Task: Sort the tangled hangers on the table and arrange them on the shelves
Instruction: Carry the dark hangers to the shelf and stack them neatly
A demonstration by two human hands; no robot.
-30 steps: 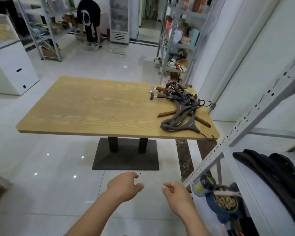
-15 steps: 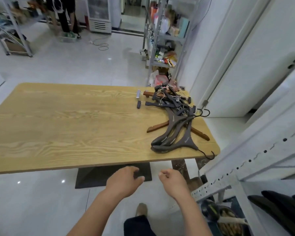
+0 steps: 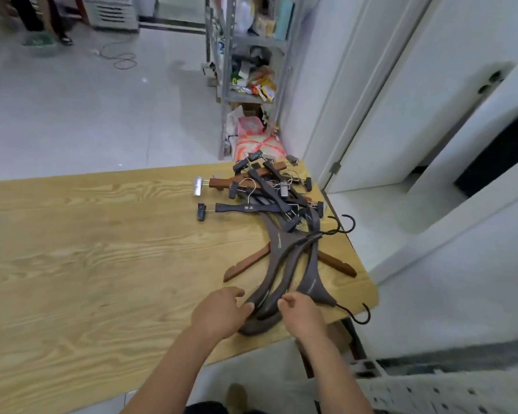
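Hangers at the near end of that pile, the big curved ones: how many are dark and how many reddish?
Dark curved hangers: 3, going by their black hooks
Reddish-brown curved hanger: 1
Total: 4
The clip hangers behind them are too tangled to count.

My left hand (image 3: pixel 219 315) hides the near ends of the dark brown curved hangers (image 3: pixel 311 276). The reddish-brown wooden hanger's (image 3: pixel 245 265) middle lies buried beneath them. I cannot tell whether my right hand (image 3: pixel 304 316) grips one.
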